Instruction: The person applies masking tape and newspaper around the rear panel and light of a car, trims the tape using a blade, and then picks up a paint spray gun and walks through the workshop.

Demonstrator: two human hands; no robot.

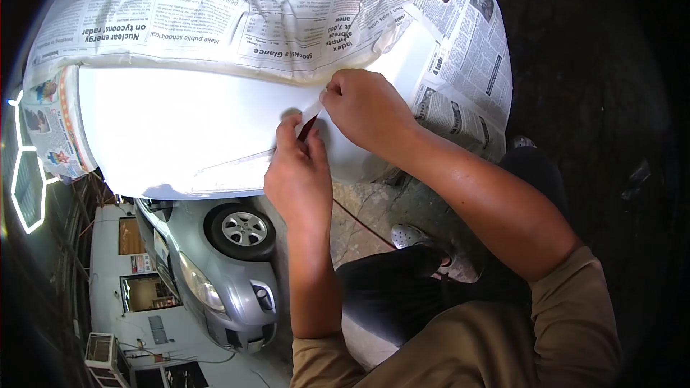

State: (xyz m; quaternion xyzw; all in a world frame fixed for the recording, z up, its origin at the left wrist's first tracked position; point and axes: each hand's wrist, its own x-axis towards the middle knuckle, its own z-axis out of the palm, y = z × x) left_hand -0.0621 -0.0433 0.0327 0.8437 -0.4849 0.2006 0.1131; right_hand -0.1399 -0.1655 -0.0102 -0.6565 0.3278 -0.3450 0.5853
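A glossy white car panel (180,122) lies in front of me, its upper side bordered by taped newspaper (165,21). My left hand (298,172) is over the panel, its fingers closed on a thin, dark red flat piece (307,128) whose exact kind I cannot tell. At the border between panel and newspaper, my right hand (366,108) is pinched shut. A short pale strip (313,110), which looks like masking tape, runs from its fingertips towards the dark red piece. The fingertips of my right hand partly hide the strip's end.
More newspaper (460,50) covers the right side and the left end of the panel. Below the panel's lower edge a silver car (230,266) is parked beside a white wall (108,266). A thin hose or cable (363,223) crosses the concrete floor near my feet.
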